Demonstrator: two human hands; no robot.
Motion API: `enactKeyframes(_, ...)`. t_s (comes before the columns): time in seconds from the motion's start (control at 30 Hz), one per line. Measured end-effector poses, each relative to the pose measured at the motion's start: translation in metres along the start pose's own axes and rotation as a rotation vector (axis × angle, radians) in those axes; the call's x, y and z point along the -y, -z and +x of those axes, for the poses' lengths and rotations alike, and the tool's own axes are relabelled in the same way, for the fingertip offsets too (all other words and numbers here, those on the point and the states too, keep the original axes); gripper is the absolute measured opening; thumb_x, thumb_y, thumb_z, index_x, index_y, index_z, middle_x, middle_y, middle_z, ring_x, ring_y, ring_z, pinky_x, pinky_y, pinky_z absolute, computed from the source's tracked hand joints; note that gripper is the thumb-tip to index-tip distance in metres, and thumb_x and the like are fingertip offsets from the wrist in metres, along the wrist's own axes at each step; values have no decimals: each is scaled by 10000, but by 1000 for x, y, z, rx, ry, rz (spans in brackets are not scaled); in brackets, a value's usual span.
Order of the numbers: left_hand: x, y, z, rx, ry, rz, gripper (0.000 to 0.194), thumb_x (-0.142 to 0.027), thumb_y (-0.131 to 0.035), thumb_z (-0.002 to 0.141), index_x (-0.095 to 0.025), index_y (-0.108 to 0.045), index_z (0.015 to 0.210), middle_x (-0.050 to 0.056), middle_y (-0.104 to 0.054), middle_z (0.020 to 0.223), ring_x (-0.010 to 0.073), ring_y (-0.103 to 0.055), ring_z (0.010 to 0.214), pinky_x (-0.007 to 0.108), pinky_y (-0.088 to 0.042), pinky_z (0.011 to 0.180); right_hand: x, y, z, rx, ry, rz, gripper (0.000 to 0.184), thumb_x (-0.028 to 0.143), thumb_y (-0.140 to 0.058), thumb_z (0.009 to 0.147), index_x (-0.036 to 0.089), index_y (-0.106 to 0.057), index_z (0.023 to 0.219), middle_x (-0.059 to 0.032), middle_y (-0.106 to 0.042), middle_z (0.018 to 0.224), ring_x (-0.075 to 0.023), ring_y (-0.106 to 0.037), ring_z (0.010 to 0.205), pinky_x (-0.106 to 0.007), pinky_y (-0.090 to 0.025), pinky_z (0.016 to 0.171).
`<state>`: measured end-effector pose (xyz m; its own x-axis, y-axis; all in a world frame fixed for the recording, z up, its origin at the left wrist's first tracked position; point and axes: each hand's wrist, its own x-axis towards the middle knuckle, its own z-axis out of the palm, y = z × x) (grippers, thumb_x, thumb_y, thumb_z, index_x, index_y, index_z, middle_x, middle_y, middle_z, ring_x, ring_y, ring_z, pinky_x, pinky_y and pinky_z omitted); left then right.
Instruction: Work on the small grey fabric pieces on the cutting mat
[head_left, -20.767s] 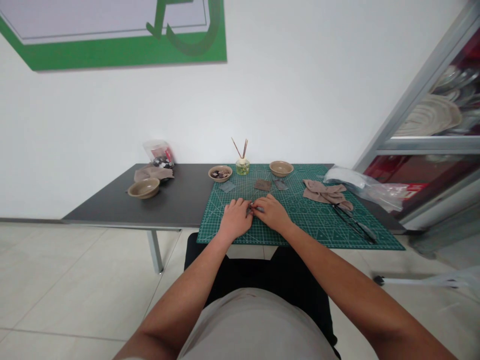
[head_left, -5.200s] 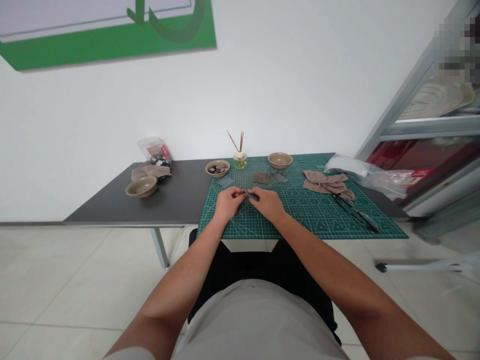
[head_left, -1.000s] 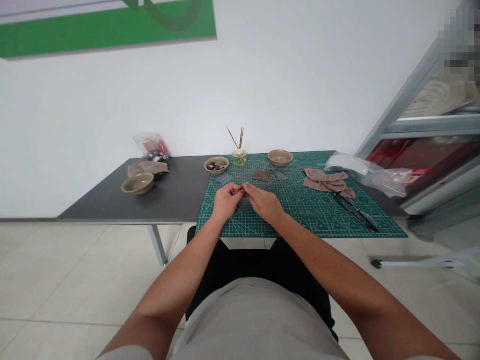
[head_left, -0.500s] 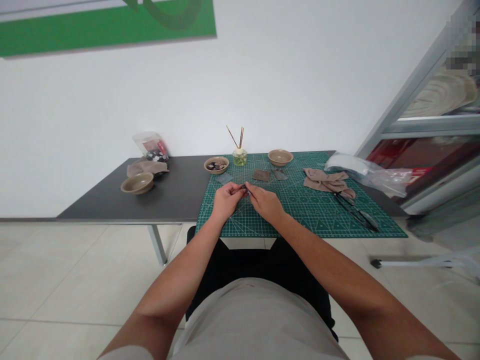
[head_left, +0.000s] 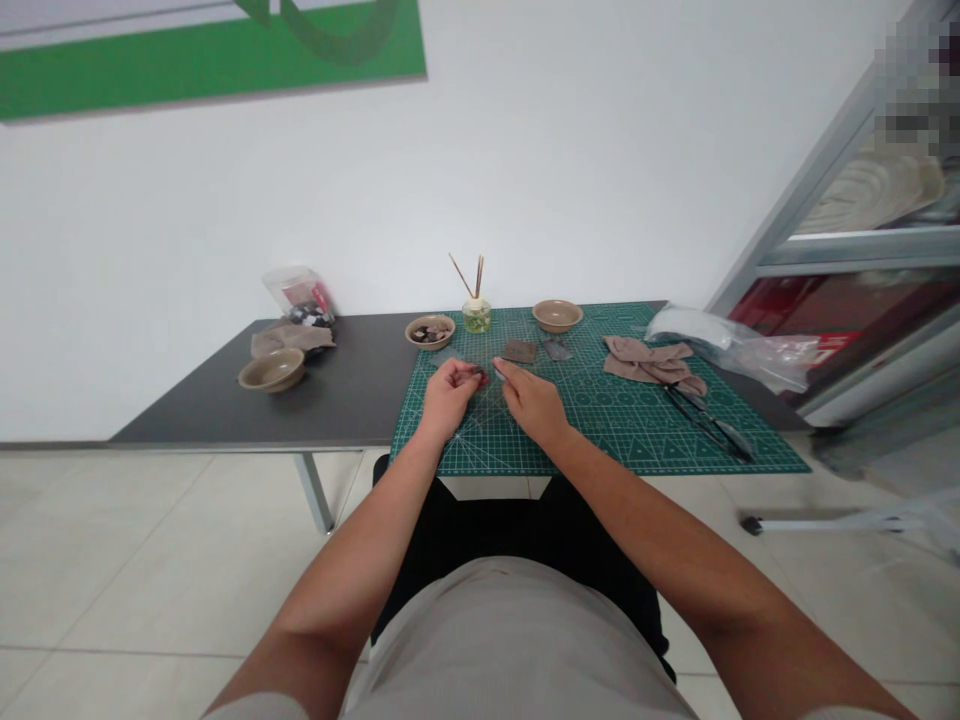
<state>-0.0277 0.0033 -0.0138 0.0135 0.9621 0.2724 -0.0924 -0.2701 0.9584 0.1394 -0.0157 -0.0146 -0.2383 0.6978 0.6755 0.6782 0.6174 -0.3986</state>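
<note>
My left hand (head_left: 445, 396), over the green cutting mat (head_left: 600, 430), pinches a small dark stone-like piece (head_left: 478, 371) between thumb and fingers. A narrow gap to its right is my right hand (head_left: 534, 402), closed on a small thin grey piece (head_left: 500, 375) that shows only at the fingertips. Just beyond the hands lie a brown square sheet (head_left: 519, 351), a dark grey sheet (head_left: 557, 349) and a blue-grey sheet (head_left: 448, 354), the last partly behind my left hand. A tan bowl (head_left: 430, 333) with several small dark and pinkish pieces stands behind them.
A reed diffuser (head_left: 476, 313) and a tan bowl (head_left: 557, 316) stand at the back by the wall. Rightward lie a brown cloth (head_left: 649, 362), a black-handled tool (head_left: 709, 425) and a clear plastic bag (head_left: 742, 350). Leftward are another bowl (head_left: 272, 371), a cloth (head_left: 292, 338) and a bag of pieces (head_left: 301, 297).
My hands have drawn slightly apart from fingertip contact. The dark piece stays in my left hand, and the grey piece in my right fingers now shows. The view has shifted slightly.
</note>
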Motion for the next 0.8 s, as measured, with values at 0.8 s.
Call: enactKeyframes(0.8, -8, -2, -4, 102, 43, 127, 266, -244, -735, 664, -168, -662, 908, -27, -609, 682, 117, -561, 634, 260, -449, 649, 0, 7, 8, -7, -157, 185, 199, 236, -568, 891, 234, -732, 1003, -47, -747, 1006, -205, -689, 949, -365, -527, 883)
